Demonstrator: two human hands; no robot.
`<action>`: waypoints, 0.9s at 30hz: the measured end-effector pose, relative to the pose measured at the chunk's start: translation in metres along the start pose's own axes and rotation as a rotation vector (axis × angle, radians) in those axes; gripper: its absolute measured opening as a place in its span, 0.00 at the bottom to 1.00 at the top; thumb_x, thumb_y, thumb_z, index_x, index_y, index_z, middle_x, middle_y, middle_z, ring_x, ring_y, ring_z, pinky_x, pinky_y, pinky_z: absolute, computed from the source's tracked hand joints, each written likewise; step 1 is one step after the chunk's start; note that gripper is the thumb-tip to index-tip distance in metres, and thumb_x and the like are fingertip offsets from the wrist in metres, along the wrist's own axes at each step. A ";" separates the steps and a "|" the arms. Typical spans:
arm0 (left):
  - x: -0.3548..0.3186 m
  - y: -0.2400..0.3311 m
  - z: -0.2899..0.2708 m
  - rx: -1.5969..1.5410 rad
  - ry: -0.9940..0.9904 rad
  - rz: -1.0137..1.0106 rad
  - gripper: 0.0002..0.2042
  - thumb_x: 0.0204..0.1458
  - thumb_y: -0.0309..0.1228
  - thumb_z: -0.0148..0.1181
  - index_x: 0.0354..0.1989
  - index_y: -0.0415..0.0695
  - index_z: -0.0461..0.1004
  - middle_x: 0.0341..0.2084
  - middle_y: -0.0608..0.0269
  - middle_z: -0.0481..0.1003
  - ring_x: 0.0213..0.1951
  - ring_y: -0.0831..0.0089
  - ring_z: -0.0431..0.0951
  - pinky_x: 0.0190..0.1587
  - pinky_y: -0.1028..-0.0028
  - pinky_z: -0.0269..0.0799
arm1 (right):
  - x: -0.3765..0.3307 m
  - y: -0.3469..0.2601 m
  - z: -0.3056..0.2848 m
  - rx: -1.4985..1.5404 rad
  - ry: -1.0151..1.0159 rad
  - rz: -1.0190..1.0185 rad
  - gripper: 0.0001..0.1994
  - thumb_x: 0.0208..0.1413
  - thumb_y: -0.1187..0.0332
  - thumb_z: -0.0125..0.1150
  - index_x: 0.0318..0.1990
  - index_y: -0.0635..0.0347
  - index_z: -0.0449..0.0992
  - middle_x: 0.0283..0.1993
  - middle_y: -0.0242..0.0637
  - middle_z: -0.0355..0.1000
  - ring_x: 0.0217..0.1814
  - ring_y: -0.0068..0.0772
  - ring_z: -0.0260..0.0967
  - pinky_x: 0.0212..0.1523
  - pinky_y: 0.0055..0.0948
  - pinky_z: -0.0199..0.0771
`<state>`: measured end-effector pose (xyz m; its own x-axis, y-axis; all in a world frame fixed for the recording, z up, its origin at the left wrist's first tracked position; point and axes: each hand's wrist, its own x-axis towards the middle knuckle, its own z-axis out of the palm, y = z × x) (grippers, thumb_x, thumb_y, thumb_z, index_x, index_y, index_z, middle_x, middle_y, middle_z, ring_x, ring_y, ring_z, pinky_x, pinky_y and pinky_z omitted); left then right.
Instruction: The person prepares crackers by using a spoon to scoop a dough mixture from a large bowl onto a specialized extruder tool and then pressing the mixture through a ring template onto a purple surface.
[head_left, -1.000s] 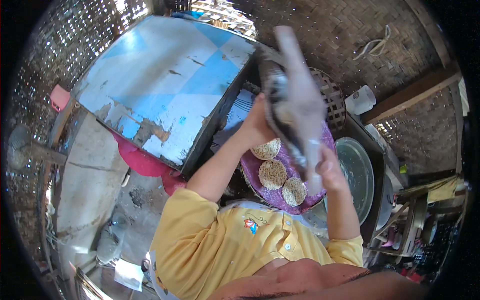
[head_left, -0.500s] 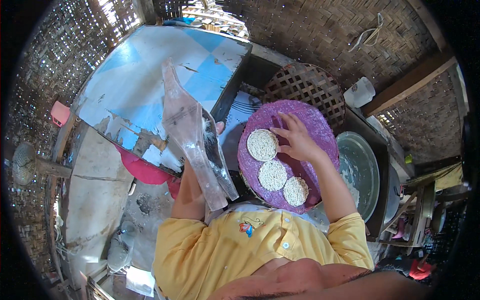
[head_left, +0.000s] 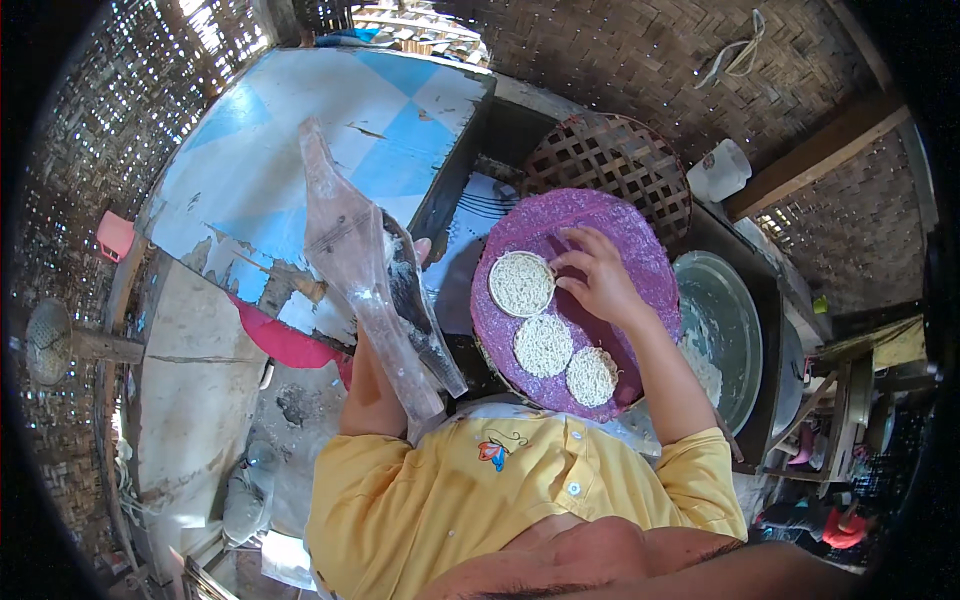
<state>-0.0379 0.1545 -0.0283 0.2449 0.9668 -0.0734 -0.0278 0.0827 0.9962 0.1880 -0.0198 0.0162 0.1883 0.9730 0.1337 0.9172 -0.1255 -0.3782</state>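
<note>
Seen from the head camera, a person in a yellow shirt works over a round purple woven tray that lies ahead and to the right, bearing three flat white noodle rounds in a row running toward the body. The right hand, the nearer one, rests on the tray with fingers spread loosely, fingertips touching the farthest noodle round. The left hand, mostly hidden, is closed around a long flour-dusted wooden press, its long axis slanting up and away to the left, above a pale blue checked table.
</note>
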 end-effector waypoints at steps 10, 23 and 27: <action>0.004 -0.014 0.000 -0.054 -0.001 0.031 0.12 0.38 0.29 0.68 0.29 0.44 0.70 0.23 0.70 0.68 0.25 0.77 0.65 0.27 0.77 0.61 | 0.011 0.003 0.005 -0.022 -0.118 -0.019 0.21 0.36 0.69 0.63 0.44 0.48 0.72 0.60 0.40 0.53 0.64 0.50 0.42 0.61 0.51 0.40; -0.001 -0.006 0.003 -0.047 0.051 -0.001 0.09 0.41 0.30 0.65 0.29 0.44 0.72 0.22 0.70 0.68 0.25 0.78 0.65 0.27 0.78 0.61 | -0.010 0.004 -0.001 0.146 -0.034 0.004 0.05 0.41 0.69 0.60 0.29 0.56 0.74 0.52 0.39 0.64 0.57 0.42 0.56 0.57 0.41 0.51; 0.006 -0.023 -0.001 -0.073 -0.019 -0.043 0.10 0.41 0.31 0.65 0.31 0.44 0.71 0.24 0.69 0.69 0.25 0.78 0.65 0.28 0.77 0.62 | -0.004 0.002 0.009 0.091 0.070 0.051 0.05 0.41 0.69 0.60 0.29 0.55 0.74 0.51 0.38 0.64 0.56 0.43 0.56 0.57 0.42 0.50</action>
<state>-0.0364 0.1585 -0.0518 0.2654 0.9573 -0.1149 -0.0871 0.1425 0.9860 0.1865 -0.0218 0.0070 0.2609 0.9495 0.1744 0.8707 -0.1534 -0.4672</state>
